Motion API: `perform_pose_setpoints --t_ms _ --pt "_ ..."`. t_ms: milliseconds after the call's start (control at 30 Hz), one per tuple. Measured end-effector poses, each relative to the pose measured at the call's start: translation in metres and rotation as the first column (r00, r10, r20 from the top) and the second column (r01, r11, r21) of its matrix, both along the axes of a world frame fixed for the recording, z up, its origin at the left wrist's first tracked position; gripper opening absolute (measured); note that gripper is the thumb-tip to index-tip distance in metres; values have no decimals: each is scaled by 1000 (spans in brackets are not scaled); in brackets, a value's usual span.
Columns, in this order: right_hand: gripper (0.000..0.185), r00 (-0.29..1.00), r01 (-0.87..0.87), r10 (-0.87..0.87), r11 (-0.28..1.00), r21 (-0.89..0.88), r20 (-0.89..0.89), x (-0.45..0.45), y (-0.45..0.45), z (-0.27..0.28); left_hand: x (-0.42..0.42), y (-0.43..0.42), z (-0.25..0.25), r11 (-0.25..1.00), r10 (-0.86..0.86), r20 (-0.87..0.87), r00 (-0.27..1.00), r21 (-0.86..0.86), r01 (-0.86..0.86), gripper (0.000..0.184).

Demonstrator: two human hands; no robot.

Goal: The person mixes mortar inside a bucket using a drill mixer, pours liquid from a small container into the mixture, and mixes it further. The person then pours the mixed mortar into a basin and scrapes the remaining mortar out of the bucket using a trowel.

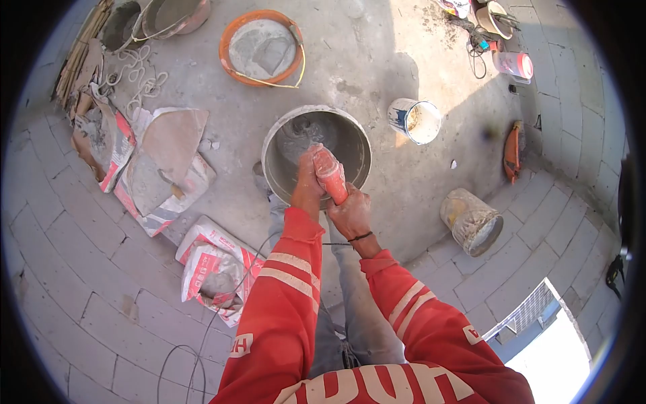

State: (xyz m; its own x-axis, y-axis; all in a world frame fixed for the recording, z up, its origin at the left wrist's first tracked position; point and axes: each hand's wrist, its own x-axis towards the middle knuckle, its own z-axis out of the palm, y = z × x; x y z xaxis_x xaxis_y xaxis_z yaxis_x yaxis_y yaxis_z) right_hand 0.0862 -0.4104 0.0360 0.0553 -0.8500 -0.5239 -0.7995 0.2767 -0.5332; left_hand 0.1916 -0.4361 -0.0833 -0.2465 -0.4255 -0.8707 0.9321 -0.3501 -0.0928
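Note:
A red, dust-coated mixing drill [330, 176] is in both my hands, above a large grey bucket [367, 158]. My left hand [308, 176] wraps around its front part, over the bucket's near side. At its rear end, my right hand [352, 214] closes around the grip, near the bucket's rim. Inside the bucket, wet grey mix [291, 138] shows a swirl on the far left side, where the tool's lower end seems to reach; the hands hide part of it. A thin dark cable [225, 306] runs along the left.
An orange bucket [225, 50] of grey powder stands ahead. Torn cement bags [219, 269] and cardboard [176, 138] lie left. On the right are a white paint bucket [400, 118], a dirty tipped bucket [464, 219] and an orange piece [513, 151] by the block wall [572, 108].

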Motion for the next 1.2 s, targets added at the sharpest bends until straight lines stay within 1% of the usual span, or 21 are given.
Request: perform_pose_setpoints --t_ms 33,133,200,267,300,433,567,633,733,833,900,933,1000,1033,1100,1133,1200 --pt "21 1000 -2 2 1000 5 -16 -2 -1 2 -5 0 -2 1000 1 1 1000 -23 -1 29" --pt "20 998 -1 2 1000 23 -61 -16 -4 10 -25 3 -13 999 -11 -101 995 -44 6 29" --pt "20 997 8 -5 999 47 -73 -27 -3 12 -39 4 -3 1000 -1 -146 989 -3 1 29" --pt "19 995 79 -76 996 41 -68 -28 -1 19 -43 3 7 1000 -6 -165 986 26 10 28" --pt "19 991 116 -114 992 41 -64 -28 0 21 -43 2 11 999 -17 -164 986 37 23 28" --pt "21 996 88 -88 996 10 -31 -23 6 13 -32 -2 10 994 -51 -111 992 93 62 28" --pt "22 995 92 -93 995 31 28 -6 -1 4 -11 -8 -4 997 -49 4 999 56 48 26" --pt "23 993 101 -104 994 48 51 4 -7 4 1 -14 2 998 -31 61 998 57 28 25" --pt "24 992 99 -105 992 84 66 14 -10 6 17 -9 0 1000 -6 23 1000 11 6 24" --pt "25 994 71 -80 991 114 71 23 -2 3 33 3 -7 999 -29 29 999 35 28 24" --pt "25 996 51 -59 990 132 61 27 4 8 34 14 -7 996 -38 46 998 78 34 31" --pt "25 997 27 -36 993 119 75 24 10 7 33 19 -6 994 -41 52 998 99 36 35" --pt "24 994 -22 13 996 84 106 15 22 -2 25 33 -9 996 19 5 1000 90 -19 34" --pt "23 997 -15 7 994 108 74 14 26 1 22 40 -4 995 50 -17 999 91 -48 34" --pt "22 1000 4 -4 988 152 2 7 31 6 12 45 10 988 36 -32 999 149 -30 32" --pt "22 1000 19 -19 990 139 -3 3 32 7 7 42 16 984 28 -43 999 175 -20 31" --pt "22 999 50 -49 992 118 -14 -4 35 8 -9 51 -5 992 29 -22 999 120 -26 25"
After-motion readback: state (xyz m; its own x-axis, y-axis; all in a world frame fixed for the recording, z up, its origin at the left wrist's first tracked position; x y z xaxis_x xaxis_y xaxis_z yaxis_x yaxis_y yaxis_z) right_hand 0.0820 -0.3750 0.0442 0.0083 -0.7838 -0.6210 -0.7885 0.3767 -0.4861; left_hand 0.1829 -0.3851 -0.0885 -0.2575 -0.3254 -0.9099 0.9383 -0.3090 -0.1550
